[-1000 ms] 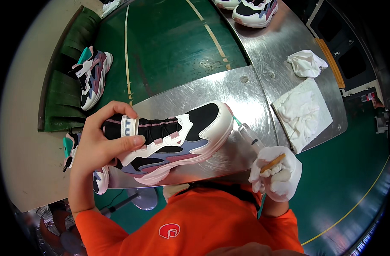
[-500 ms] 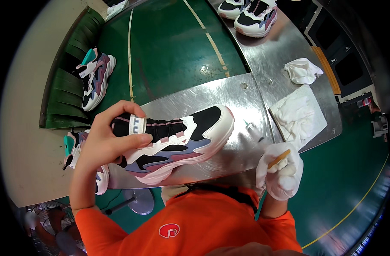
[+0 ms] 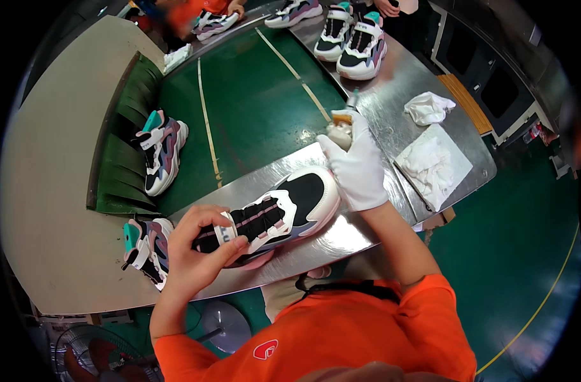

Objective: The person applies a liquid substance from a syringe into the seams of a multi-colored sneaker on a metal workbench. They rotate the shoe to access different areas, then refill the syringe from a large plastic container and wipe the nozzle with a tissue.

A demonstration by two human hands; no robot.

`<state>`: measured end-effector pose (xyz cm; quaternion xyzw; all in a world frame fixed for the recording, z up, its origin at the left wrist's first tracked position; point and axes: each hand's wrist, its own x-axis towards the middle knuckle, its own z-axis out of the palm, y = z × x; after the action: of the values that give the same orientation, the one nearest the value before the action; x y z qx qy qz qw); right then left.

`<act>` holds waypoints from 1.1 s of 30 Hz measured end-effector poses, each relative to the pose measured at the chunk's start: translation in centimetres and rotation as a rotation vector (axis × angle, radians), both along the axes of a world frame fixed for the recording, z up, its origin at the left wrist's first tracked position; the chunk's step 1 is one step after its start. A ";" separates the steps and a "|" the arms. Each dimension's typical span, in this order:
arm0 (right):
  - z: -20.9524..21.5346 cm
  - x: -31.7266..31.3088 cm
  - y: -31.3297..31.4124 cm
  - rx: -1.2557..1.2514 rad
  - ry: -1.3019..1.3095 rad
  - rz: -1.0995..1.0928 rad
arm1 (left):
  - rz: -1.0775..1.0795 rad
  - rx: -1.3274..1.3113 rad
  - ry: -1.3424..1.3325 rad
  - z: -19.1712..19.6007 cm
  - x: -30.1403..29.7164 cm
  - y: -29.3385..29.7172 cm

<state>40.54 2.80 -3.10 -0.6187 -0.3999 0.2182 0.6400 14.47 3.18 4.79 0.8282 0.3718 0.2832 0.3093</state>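
A sneaker (image 3: 306, 194) in black, white, mauve and blue-grey lies tilted on the metal table, toe to the right. My bare left hand (image 3: 204, 245) grips it at the ankle end, thumb and fingers closed on the white strap over its tongue. My right hand (image 3: 357, 162), in a white glove, is beyond the toe, fingers curled around a tan stick (image 3: 342, 119); the rest of the stick is hidden. Just past the gloved fingers shows a small clear tube with a green tip (image 3: 353, 97); whether the hand holds it is unclear.
A green belt (image 3: 259, 108) runs beyond the metal table. Two similar sneakers (image 3: 360, 54) stand far right; others sit at left (image 3: 164, 153) and lower left (image 3: 152, 248). White cloths (image 3: 428, 108) lie at right. At the far end, a person's hand (image 3: 236, 11) is on another sneaker.
My right hand has swung from near my body, at lower right, to beyond the toe, keeping the tan stick. The clear tube no longer shows at its earlier spot. My left hand keeps the sneaker.
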 end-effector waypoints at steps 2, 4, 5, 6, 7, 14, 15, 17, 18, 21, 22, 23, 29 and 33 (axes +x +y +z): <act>-0.5 0.4 -0.2 0.012 -0.188 -0.103 | 0.073 0.001 -0.055 -0.3 -0.7 0.8; -1.2 1.1 -1.4 0.019 -0.186 -0.114 | 0.167 -0.029 -0.140 -0.4 -1.1 2.7; -1.0 1.4 -3.0 0.011 -0.148 -0.119 | 0.202 0.000 -0.143 -0.4 -1.1 4.1; -1.0 1.9 -4.4 0.003 -0.108 -0.128 | 0.221 0.068 -0.145 -0.6 -1.0 6.0; -1.6 2.7 -5.6 -0.052 -0.099 -0.177 | 0.211 0.121 -0.117 -0.6 -0.6 8.0; -0.6 3.4 -15.7 -0.475 0.199 0.017 | 0.282 0.394 0.314 -4.6 2.1 22.8; -0.5 3.6 -16.5 -0.418 0.306 0.085 | 0.319 0.348 0.359 -5.9 0.9 24.9; -0.1 4.5 -18.5 -0.317 0.436 0.090 | 0.448 0.466 0.540 -5.8 2.2 27.8; 0.3 5.0 -19.1 -0.277 0.462 0.054 | 0.515 0.641 0.683 -5.3 3.1 28.7; -0.8 6.6 -18.8 -0.167 0.448 -0.063 | 0.233 1.018 0.592 -4.1 11.0 26.5; -1.9 7.2 -17.9 -0.120 0.439 -0.090 | 0.057 0.915 0.468 -3.7 13.0 26.7; -3.4 7.8 -16.9 -0.126 0.323 -0.094 | -0.004 0.851 0.426 -4.1 15.6 26.5; -6.0 9.3 -10.8 -0.206 -0.194 -0.095 | -0.004 0.334 0.398 -6.5 27.0 30.2; -3.9 10.2 -11.0 -0.337 -0.074 0.065 | 0.097 0.098 0.183 -9.1 33.4 36.7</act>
<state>50.72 -8.21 -6.97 -0.7116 -0.4006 0.2799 0.5047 47.89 39.86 -4.31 0.8457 0.4241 0.2388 0.2190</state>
